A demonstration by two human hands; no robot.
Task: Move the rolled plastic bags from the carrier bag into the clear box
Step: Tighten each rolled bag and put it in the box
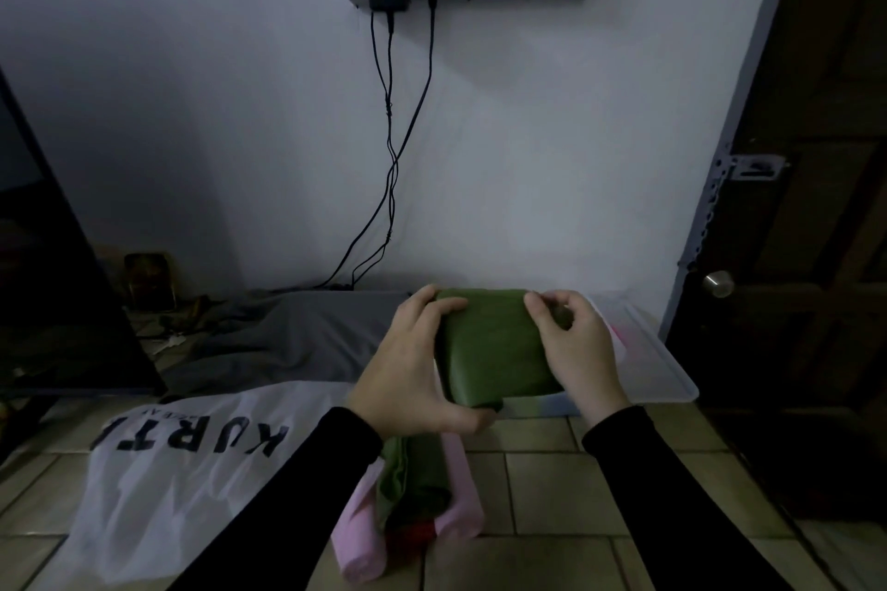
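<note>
A green rolled plastic bag (494, 350) is held between both hands, just above the near left part of the clear box (667, 365). My left hand (413, 365) grips its left side, thumb under the near corner. My right hand (576, 346) pinches its right edge. Something pink shows inside the box behind my right hand. The white carrier bag (182, 470) with black lettering lies flat on the floor at the left. Beside it, under my left forearm, lie several more rolled bags: a green one (408, 480), pink ones (461, 494) and a red one (413, 535).
A grey cloth (297, 331) lies on the floor behind the carrier bag. Black cables (391, 158) hang down the white wall from a socket strip. A dark panel (57, 302) stands at the left, a dark door (792, 254) with a round knob at the right. The floor is tiled.
</note>
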